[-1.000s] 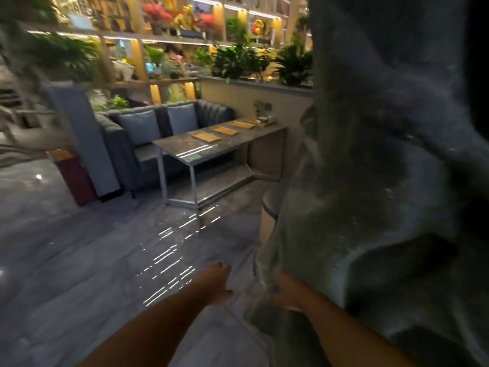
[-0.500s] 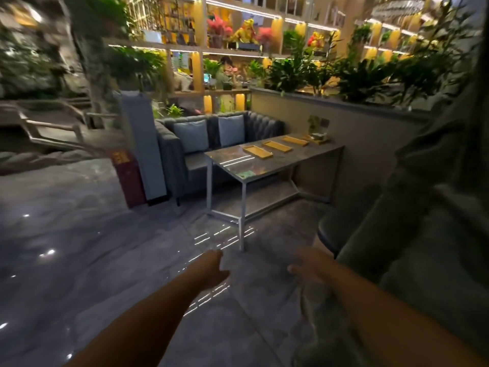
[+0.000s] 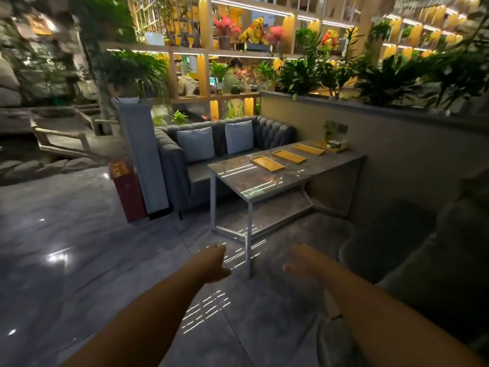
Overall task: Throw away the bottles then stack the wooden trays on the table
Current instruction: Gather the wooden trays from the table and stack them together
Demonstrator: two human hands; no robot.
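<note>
1. Reaching forward over the glossy grey floor point(image 3: 79, 260), the left hand point(image 3: 215, 263) is empty, fingers loosely curled and grasping nothing.
2. The right hand point(image 3: 304, 263) is blurred but looks spread and released, also holding nothing.
3. Both hands are well short of the desk point(image 3: 238, 181), a stone-topped one on a metal frame standing ahead against the low wall.
4. Three wooden trays lie flat on the desk in a row, apart from one another: the near tray point(image 3: 267, 163), the middle tray point(image 3: 289, 156) and the far tray point(image 3: 308, 149).
5. Beyond the far tray sits a small holder point(image 3: 334, 145) with a little plant; its contents are too small to tell.
6. A grey sofa point(image 3: 206, 154) with two cushions stands behind the desk, and a padded grey chair point(image 3: 397, 247) is just right of the right arm.
</note>
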